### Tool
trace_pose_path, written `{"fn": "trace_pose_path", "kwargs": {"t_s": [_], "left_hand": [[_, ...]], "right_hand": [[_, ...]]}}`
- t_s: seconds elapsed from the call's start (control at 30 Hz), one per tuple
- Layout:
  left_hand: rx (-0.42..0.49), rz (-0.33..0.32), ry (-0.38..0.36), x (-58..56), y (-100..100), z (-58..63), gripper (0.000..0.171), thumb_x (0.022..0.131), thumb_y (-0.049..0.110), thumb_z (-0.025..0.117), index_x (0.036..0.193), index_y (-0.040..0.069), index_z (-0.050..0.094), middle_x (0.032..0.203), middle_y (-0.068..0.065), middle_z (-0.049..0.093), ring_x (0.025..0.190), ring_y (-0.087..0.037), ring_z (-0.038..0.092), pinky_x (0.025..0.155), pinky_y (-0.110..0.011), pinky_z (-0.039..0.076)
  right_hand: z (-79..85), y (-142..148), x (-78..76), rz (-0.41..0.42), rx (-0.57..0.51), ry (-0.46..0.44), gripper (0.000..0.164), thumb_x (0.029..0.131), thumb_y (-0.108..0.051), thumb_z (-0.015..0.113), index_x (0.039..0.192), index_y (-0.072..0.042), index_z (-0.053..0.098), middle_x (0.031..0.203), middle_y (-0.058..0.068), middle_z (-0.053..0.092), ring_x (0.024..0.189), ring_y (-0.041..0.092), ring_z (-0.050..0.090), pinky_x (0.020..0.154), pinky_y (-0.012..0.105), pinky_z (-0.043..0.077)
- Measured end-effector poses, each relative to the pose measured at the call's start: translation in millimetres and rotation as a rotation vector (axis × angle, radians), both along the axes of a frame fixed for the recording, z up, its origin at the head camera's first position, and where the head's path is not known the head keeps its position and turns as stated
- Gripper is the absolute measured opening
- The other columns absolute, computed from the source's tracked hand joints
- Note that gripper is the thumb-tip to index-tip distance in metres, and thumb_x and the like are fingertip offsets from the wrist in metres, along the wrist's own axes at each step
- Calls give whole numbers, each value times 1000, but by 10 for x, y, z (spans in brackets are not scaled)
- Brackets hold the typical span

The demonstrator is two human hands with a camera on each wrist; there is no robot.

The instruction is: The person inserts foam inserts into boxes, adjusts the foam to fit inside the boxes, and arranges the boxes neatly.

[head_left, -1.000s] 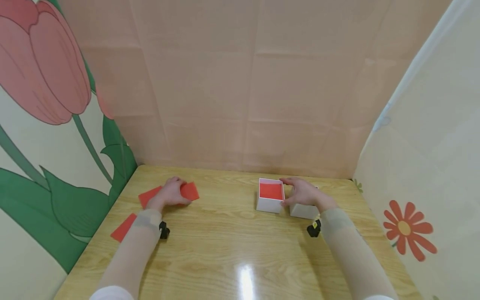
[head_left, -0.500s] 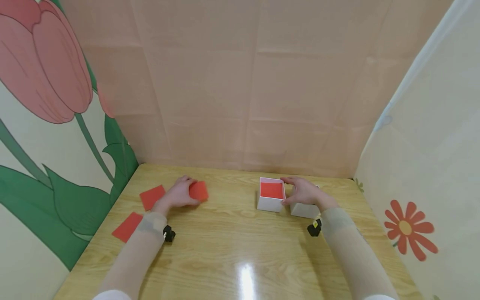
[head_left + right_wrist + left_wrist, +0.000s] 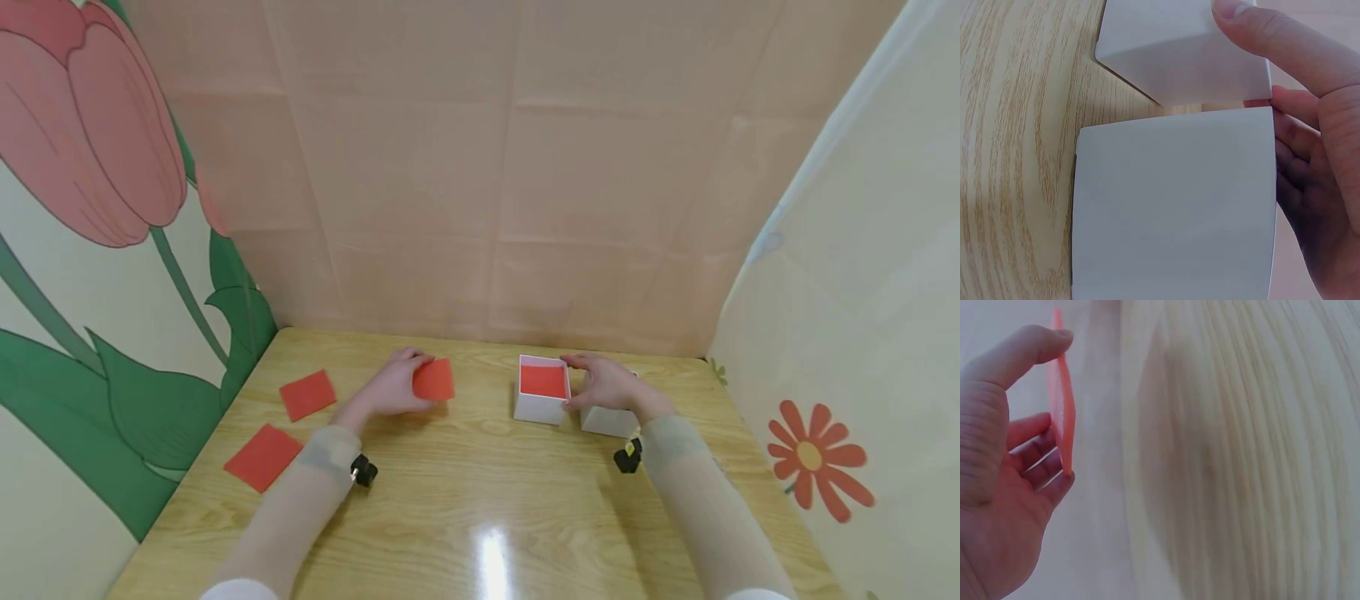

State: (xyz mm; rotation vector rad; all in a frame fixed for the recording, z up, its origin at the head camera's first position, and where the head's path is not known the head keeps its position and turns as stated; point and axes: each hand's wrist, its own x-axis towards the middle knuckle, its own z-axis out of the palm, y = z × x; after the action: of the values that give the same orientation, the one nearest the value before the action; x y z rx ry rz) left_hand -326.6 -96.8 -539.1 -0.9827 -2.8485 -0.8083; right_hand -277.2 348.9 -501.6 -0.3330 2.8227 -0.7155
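My left hand [image 3: 392,387] pinches a thin red square sheet [image 3: 435,380] by its edges, above the table left of the boxes. In the left wrist view the sheet [image 3: 1064,415] appears edge-on between thumb and fingers, bulging slightly. My right hand [image 3: 609,385] holds an open-topped white box [image 3: 538,410] at its right side, with the thumb on the near corner and fingers at the far one. Red material [image 3: 543,382] fills part of that box. A second white box [image 3: 606,422] stands just right of it, partly under the right hand, so its inside is hidden.
Two more red square sheets lie flat on the left of the wooden table: a farther sheet [image 3: 307,395] and a nearer sheet [image 3: 262,457], close to the left forearm. Hanging cloths surround the table at the back [image 3: 495,208] and both sides.
My left hand has carried its red sheet rightward from beside the farther sheet, and both lying sheets now show fully. The right hand and the boxes have stayed put.
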Motion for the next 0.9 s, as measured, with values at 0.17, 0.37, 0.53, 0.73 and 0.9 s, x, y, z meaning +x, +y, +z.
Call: {"fn": "trace_pose_path", "kwargs": {"t_s": [0.17, 0.37, 0.53, 0.73, 0.9], "left_hand": [[20, -65, 17, 48, 218, 51, 90, 81, 37, 91, 155, 3, 54, 150, -12, 51, 133, -32, 50, 104, -50, 51], [52, -120, 22, 112, 492, 114, 91, 81, 36, 92, 156, 3, 53, 152, -10, 50, 135, -30, 50, 106, -46, 49], [105, -143, -11, 179, 705, 180, 90, 81, 31, 94, 157, 6, 53, 153, -7, 49, 133, -27, 49, 102, -44, 51], [118, -177, -3, 246, 920, 233, 86, 83, 34, 91, 156, 8, 54, 152, -4, 50, 134, -23, 48, 101, -42, 53], [112, -188, -5, 285, 1070, 260, 85, 84, 38, 90, 156, 9, 54, 152, -3, 50, 136, -23, 47, 103, -41, 53]], "right_hand": [[25, -18, 16, 11, -13, 3, 103, 80, -46, 94, 166, -21, 43, 166, 15, 44, 150, 43, 40, 115, 71, 34], [30, -21, 15, 11, -23, 10, 102, 80, -45, 94, 165, -19, 44, 164, 15, 46, 146, 44, 43, 114, 71, 35], [13, -3, 18, 3, -21, 11, 102, 80, -47, 94, 165, -20, 45, 163, 14, 47, 145, 44, 45, 113, 71, 36], [-1, -3, 29, -3, -31, 11, 102, 79, -47, 95, 164, -21, 45, 163, 14, 47, 142, 42, 47, 112, 71, 38], [-22, 11, 33, -6, -36, 12, 101, 79, -47, 95, 164, -21, 46, 162, 12, 48, 138, 38, 49, 111, 69, 40]]}}
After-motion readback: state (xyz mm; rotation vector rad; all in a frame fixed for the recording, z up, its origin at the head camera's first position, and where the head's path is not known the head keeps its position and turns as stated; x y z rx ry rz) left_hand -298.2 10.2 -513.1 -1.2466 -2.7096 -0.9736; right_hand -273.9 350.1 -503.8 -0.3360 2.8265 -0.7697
